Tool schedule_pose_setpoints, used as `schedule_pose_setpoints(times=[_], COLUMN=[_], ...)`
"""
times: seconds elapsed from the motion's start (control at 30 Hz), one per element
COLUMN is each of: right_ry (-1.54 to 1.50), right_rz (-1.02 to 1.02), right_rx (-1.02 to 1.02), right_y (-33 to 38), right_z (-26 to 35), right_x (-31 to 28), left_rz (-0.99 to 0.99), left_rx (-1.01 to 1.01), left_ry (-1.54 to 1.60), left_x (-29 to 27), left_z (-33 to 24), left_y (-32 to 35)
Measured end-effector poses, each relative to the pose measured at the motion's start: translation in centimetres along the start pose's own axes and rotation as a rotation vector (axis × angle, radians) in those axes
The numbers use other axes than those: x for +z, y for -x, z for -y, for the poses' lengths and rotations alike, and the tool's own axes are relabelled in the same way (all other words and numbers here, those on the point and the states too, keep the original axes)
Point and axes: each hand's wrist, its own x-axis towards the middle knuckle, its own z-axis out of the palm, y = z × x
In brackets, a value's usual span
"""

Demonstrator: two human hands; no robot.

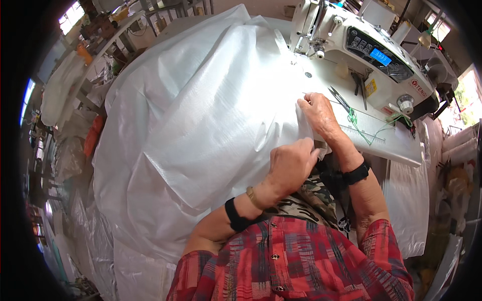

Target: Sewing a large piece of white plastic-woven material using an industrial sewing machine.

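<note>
A large white woven plastic sheet (201, 115) lies in folds over the table and hangs down on the left. My right hand (319, 114) pinches its near right edge, just in front of the sewing machine's needle area. Lower down and closer to my body, my left hand (292, 164) is curled closed at the same edge, its fingertips slightly blurred. The white sewing machine (371, 50) stands at the far right with its lamp shining on the sheet. Its needle area is washed out by glare.
Scissors (340, 99) with green thread (357, 125) lie on the machine table right of my right hand. A ruler scale (369, 135) runs along the table's front. More white sheeting (409, 205) hangs at the right. An orange-red cloth or bag (93, 135) is at the left.
</note>
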Motion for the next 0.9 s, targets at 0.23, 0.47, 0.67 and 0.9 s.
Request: schedule_pose_setpoints(times=[0.23, 0.47, 0.67, 0.9], right_ry=[-0.044, 0.003, -0.063, -0.214], right_rz=[-0.160, -0.182, -0.218, -0.280], right_rx=[-0.001, 0.040, 0.023, 0.071], right_y=[1.0, 1.7, 1.1, 0.5], right_z=[1.1, 1.4, 3.3, 3.8], right_x=[0.6, 0.8, 3.4, 3.6], left_rz=[0.834, 0.237, -0.051, -0.400], left_rx=[0.093, -0.273, -0.745, -0.708], left_ry=[0.085, -0.519, -0.662, 0.548], left_x=[2.1, 1.4, -12.4, -19.7], left_z=[3.3, 18.5, 22.2, 15.5], left_y=[5.2, 13.0, 22.8, 18.3])
